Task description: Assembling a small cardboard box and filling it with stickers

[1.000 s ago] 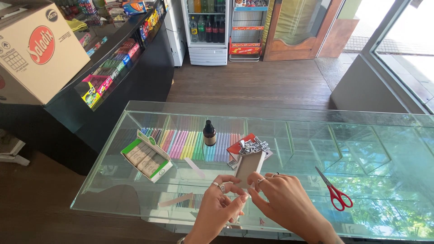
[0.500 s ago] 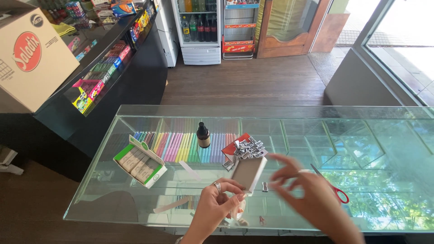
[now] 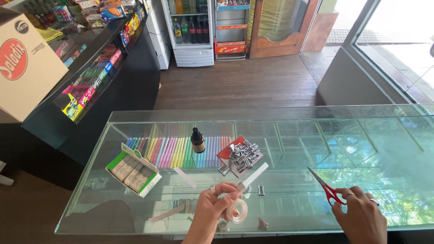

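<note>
1. Left hand closed around a roll of clear tape, fingers pinching it, just above the near edge of the glass counter.
2. A strip of tape pulled out from the roll, sticking up and to the right.
3. Right hand closed on the red handles of the scissors, blades lying on the glass and pointing up and left.
4. Between the hands, a small dark clip on the glass.
5. Farther back, a pile of metal clips on a red card.
6. Just left of the pile, a small dark bottle, standing up.
7. Far left, an open green and white box, tilted.
8. Near the box, a loose white strip, flat on the glass.
9. Under the glass, rows of pens in many colours.
</note>
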